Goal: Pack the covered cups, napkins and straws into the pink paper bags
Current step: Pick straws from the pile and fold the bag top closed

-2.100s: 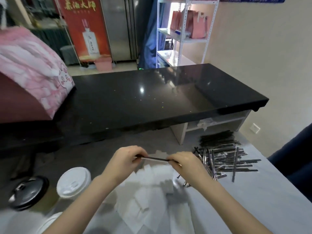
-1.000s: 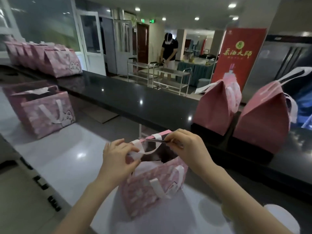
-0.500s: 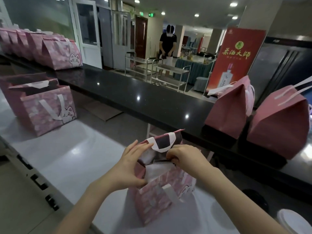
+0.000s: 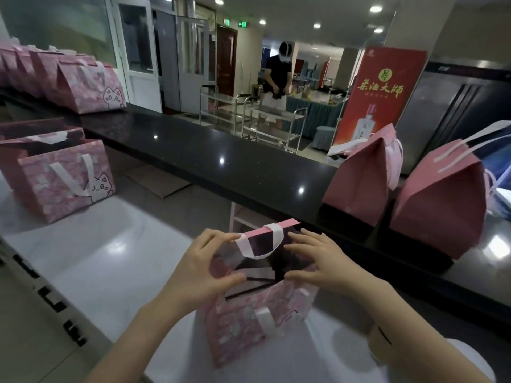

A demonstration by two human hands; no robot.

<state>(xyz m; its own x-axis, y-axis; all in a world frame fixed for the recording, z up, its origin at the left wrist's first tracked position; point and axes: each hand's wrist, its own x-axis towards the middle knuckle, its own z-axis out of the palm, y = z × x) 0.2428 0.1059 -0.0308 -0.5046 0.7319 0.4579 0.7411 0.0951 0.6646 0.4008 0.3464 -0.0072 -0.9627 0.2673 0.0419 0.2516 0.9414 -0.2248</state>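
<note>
An open pink paper bag (image 4: 249,327) with white handles stands on the white table (image 4: 96,250) right in front of me. My left hand (image 4: 199,269) holds the bag's left wall, with the fingers up at the rear handle and the thumb on the front. My right hand (image 4: 320,261) lies over the right side of the bag's mouth, fingers spread and fairly straight, holding nothing. The inside of the bag is dark, so I cannot tell what it contains. A covered cup's white lid (image 4: 470,357) shows at the bottom right, partly behind my right forearm.
Another open pink bag (image 4: 63,181) stands at the table's left. On the black counter (image 4: 221,161) behind are two closed pink bags (image 4: 362,178) (image 4: 442,205) at right and a row of bags (image 4: 83,87) far left. A person (image 4: 276,78) stands in the background.
I have turned from the straw pile to the bag. My right hand carried a straw into the bag and now sits over the mouth with nothing in it. My left hand keeps holding the bag.
</note>
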